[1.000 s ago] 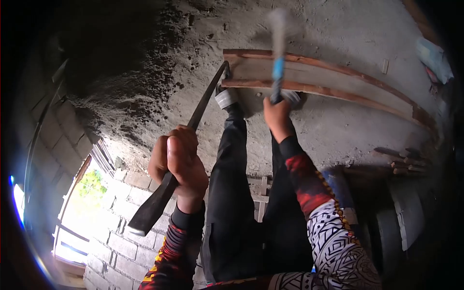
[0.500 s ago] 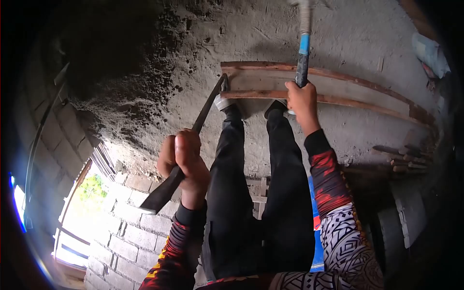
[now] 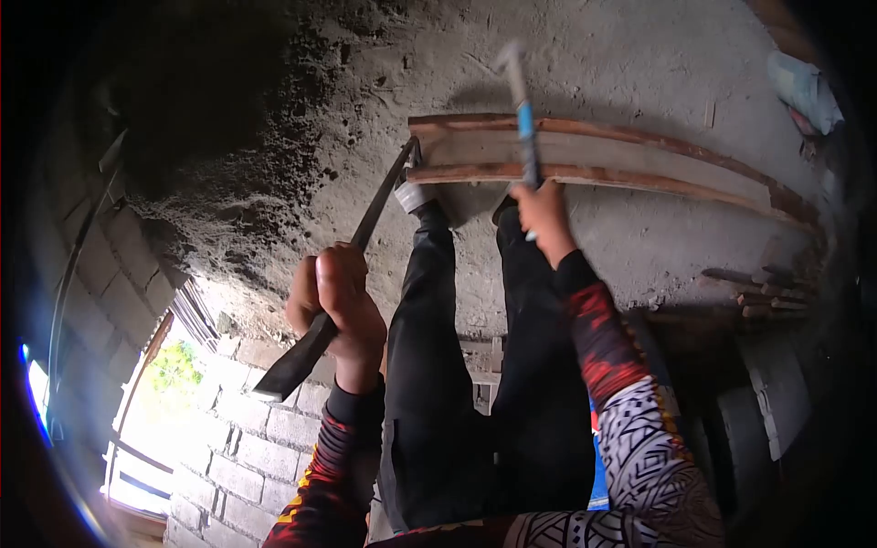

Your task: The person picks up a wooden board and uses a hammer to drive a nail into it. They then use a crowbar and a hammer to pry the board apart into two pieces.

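My left hand (image 3: 333, 297) is wrapped around the shaft of a dark metal pry bar (image 3: 382, 203), which slants up and to the right. The bar's flat end sticks out below the fist, and its far tip is at the left end of a long wooden frame (image 3: 630, 178). In my right hand (image 3: 545, 219) is a hammer (image 3: 527, 132) with a dark grip and a blue band. Its head, smeared by motion, points up and away from me, above the frame. The frame has two long reddish-brown strips lying across the floor beyond my feet.
My shoe (image 3: 413, 195) is close to the frame's left end. Several wood pieces (image 3: 763, 297) are stacked at the right. A concrete block wall (image 3: 247, 457) with a bright opening stands at lower left. A pale bundle (image 3: 804, 91) lies at upper right on the rough grey floor (image 3: 639, 55).
My right hand and the hammer have moved left and slightly down, with the hammer head tilting leftward. My left hand and the pry bar have shifted only slightly left in view.
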Motion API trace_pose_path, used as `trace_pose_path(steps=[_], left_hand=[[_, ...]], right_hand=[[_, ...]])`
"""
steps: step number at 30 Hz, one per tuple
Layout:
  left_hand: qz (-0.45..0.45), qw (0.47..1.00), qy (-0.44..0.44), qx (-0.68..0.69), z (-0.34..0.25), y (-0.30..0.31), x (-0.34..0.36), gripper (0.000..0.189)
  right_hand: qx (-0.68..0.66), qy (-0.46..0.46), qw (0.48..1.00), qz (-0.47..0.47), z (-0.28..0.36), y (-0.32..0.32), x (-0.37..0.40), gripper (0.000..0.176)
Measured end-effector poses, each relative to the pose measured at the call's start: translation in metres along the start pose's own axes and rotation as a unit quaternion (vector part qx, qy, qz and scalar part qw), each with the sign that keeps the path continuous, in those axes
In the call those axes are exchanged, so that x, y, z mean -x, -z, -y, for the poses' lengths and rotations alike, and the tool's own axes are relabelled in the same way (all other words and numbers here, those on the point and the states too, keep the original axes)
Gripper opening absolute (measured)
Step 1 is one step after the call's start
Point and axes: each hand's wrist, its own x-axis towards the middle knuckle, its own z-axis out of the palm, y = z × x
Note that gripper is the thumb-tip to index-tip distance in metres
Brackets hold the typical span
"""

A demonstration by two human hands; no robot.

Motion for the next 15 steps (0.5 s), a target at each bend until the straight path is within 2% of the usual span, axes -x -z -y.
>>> trace_pose_path(steps=[2,4,6,7,8,9,11,12,14,15], left_hand=[[0.003,1.000,-0.015,0.023,-0.002,0.001,0.000,0.039],[0.010,1.000,-0.018,0.022,-0.003,0.001,0.002,0.039],[0.019,0.999,-0.038,0.028,-0.001,-0.005,-0.005,0.039],[0.020,0.998,-0.040,0.037,-0.005,-0.008,-0.008,0.039],[0.021,0.998,-0.042,0.047,-0.009,-0.012,-0.011,0.039],[0.020,0.998,-0.040,0.047,-0.018,-0.018,-0.016,0.039],[0.017,0.999,-0.034,0.035,-0.016,-0.024,-0.025,0.039],[0.008,1.000,-0.016,-0.015,-0.011,-0.027,-0.027,0.038],[0.018,0.998,-0.003,0.066,-0.007,-0.025,-0.026,0.038],[0.007,0.999,-0.001,0.043,-0.003,-0.023,-0.020,0.038]], right_hand=[[-0.057,0.040,0.997,-0.021,0.036,0.029,-0.002,0.029],[-0.069,0.070,0.995,-0.022,0.044,0.018,0.000,0.029],[0.003,0.134,0.974,-0.181,0.046,-0.016,0.002,0.032],[-0.025,0.090,0.992,-0.087,0.010,-0.039,-0.010,0.034],[0.074,0.094,0.989,-0.085,-0.034,-0.069,-0.020,0.035],[0.144,-0.007,0.989,0.033,-0.059,-0.080,-0.021,0.037],[0.251,-0.014,0.962,0.110,-0.109,-0.103,-0.040,0.034],[0.249,-0.011,0.962,0.109,-0.093,-0.103,-0.038,0.034],[0.119,-0.028,0.977,0.173,-0.045,-0.084,-0.013,0.032],[0.102,-0.002,0.983,0.150,-0.028,-0.072,-0.007,0.033]])
